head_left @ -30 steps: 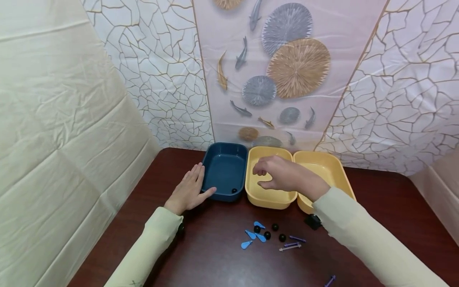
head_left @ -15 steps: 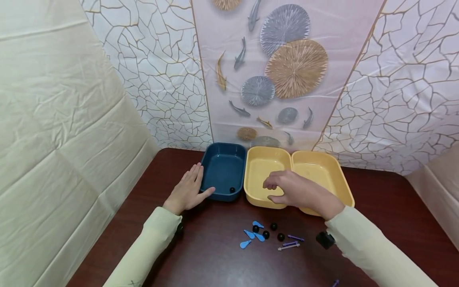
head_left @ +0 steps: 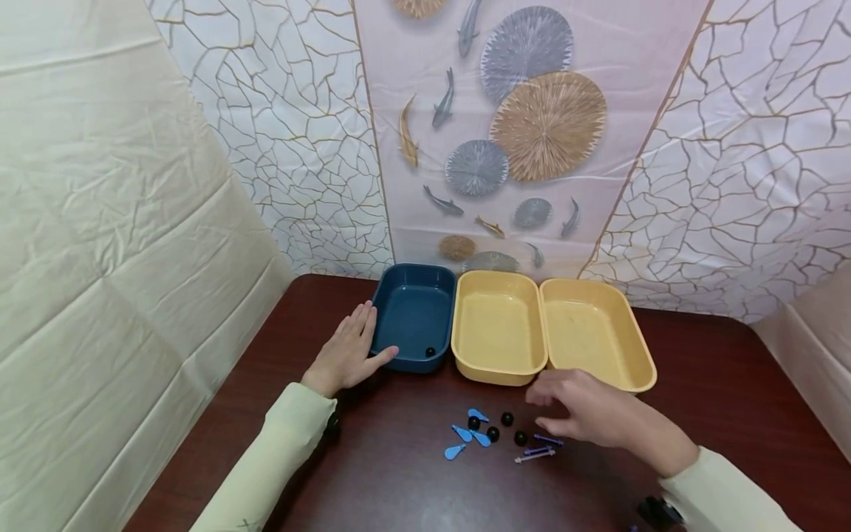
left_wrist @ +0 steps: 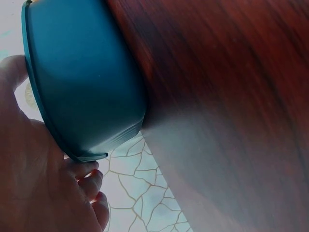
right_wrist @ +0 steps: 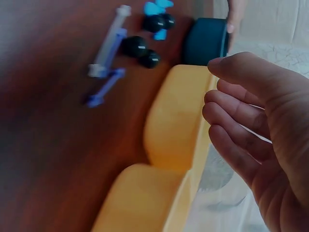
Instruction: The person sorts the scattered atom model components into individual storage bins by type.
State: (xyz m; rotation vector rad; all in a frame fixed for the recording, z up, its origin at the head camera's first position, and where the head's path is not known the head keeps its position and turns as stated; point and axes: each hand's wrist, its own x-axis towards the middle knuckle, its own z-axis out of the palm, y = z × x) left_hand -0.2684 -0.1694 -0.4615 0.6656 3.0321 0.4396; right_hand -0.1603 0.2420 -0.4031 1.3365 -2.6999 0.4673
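While glossy black balls lie beside light-blue teardrop pieces near the front edge of the middle yellow plastic tray, a nudge from the empty right hand, thumb and fingers apart, could roll a ball away. Undue weight from the left hand, straight-fingered at the dark-blue plastic tray's left edge, could shift the lone black ball from its front right corner.

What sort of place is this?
Likely a screened-off tabletop workspace: a patterned backdrop behind, a cream sheet at picture left, and a row of three bins on a dark table.
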